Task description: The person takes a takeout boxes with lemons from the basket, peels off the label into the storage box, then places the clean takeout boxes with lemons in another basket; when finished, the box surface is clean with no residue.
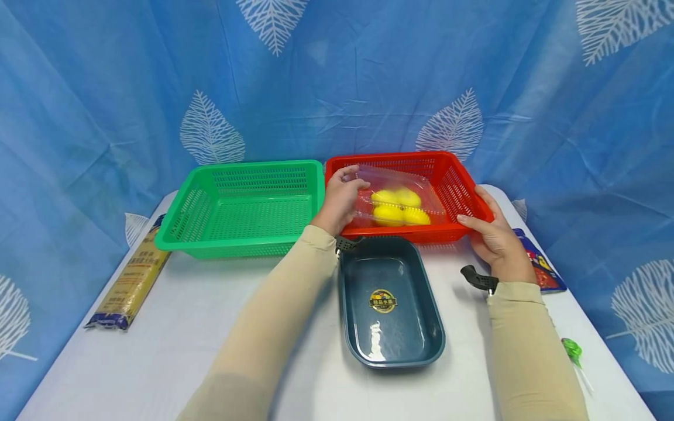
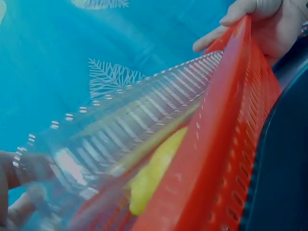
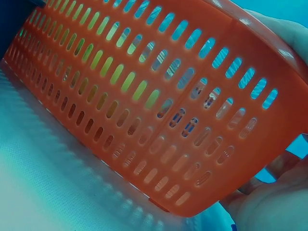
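Note:
In the head view a red slotted basket (image 1: 408, 235) stands at the back right of the table. A clear plastic box (image 1: 405, 175) with several round yellow pieces (image 1: 388, 215) lies tilted inside it. My left hand (image 1: 341, 199) is at the basket's left end and holds the box's left edge; in the left wrist view its fingers (image 2: 21, 168) show around the clear plastic. My right hand (image 1: 497, 245) grips the basket's right front corner, thumb on the rim and fingers along the outer side. The right wrist view shows the yellow through the basket's slots (image 3: 127, 82).
A green basket (image 1: 242, 248) stands left of the red one. In front lies a dark blue tray (image 1: 392, 336) with a round label. A long yellow packet (image 1: 134, 272) is at the left edge, a dark pouch (image 1: 544, 269) and a green lollipop (image 1: 571, 351) at the right.

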The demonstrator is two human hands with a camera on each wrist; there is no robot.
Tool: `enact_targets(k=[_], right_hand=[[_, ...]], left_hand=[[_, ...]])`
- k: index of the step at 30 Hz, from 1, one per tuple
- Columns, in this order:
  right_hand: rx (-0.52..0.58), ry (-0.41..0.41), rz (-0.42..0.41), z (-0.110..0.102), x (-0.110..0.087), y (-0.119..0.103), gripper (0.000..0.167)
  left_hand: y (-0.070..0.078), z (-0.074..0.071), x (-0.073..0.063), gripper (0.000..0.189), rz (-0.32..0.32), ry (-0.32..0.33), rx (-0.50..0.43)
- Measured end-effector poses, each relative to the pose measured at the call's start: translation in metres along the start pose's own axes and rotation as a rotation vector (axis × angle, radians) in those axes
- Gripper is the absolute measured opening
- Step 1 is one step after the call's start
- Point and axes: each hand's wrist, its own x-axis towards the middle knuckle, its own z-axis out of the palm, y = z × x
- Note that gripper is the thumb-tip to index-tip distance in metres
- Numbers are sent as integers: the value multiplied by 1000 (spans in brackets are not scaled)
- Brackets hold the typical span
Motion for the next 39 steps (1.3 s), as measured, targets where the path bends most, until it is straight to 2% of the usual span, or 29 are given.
enact_targets(k=[5,8,11,19,25,29,31,36,39], right_hand=[[-4,-1,-4,1,0,0,90],[-8,0,-4,0,0,0,90],[-8,2,2,0,0,1,90],[0,-7,-4,2,0,2,90],[-4,-4,8,3,1,1,92],[-3,-7,8,3,0,2,91],[-5,-9,4,3,0,2,90],[-3,-16,-9,1,-2,1,89],[-3,-21,-12,1,-2,0,89]], left_hand=[[-2,4,1,51,-91,-72,105],[-2,5,0,54,-140,-83,162],[-2,6,0,56,-174,-79,174],[0,4,0,60,-225,-90,221],[-1,3,-1,63,-214,-93,238],[-1,5,-3,66,-198,-55,247],[-1,7,-4,65,-167,-20,267],[2,9,-9,57,-6,55,310],[7,6,-15,50,95,58,267]])
